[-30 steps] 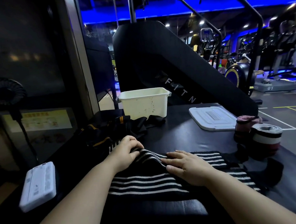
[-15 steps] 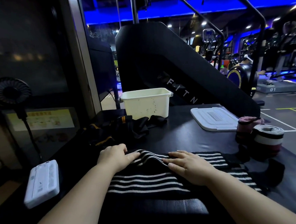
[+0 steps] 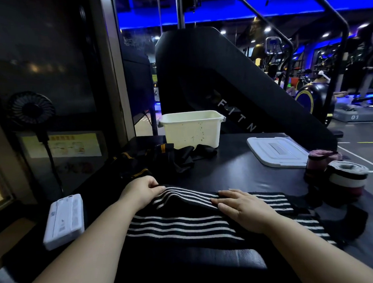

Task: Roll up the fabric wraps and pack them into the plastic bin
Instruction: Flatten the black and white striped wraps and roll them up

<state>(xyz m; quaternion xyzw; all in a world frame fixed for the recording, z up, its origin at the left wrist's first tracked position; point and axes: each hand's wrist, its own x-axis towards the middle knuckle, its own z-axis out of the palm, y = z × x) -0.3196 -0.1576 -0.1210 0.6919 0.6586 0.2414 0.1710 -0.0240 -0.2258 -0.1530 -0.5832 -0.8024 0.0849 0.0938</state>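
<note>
A black wrap with white stripes (image 3: 181,219) lies across the near part of the dark table (image 3: 232,171). My left hand (image 3: 141,191) pinches its far left edge, lifting a ridge in the cloth. Flat on the wrap to the right, my right hand (image 3: 245,207) presses it down with straight fingers. A cream plastic bin (image 3: 191,129) stands open at the back of the table. Two rolled wraps stand at the right: a pink one (image 3: 316,162) and a black-white-red one (image 3: 347,178). A heap of black wraps with orange trim (image 3: 152,160) lies in front of the bin.
The bin's white lid (image 3: 276,150) lies flat at the right back. A white box-like device (image 3: 64,220) sits at the table's left edge. A small black fan (image 3: 31,108) stands on the left. A large black gym machine (image 3: 232,84) rises behind the table.
My left hand has drawn leftward along the wrap's far edge and now pinches it. The right hand has stayed flat on the wrap.
</note>
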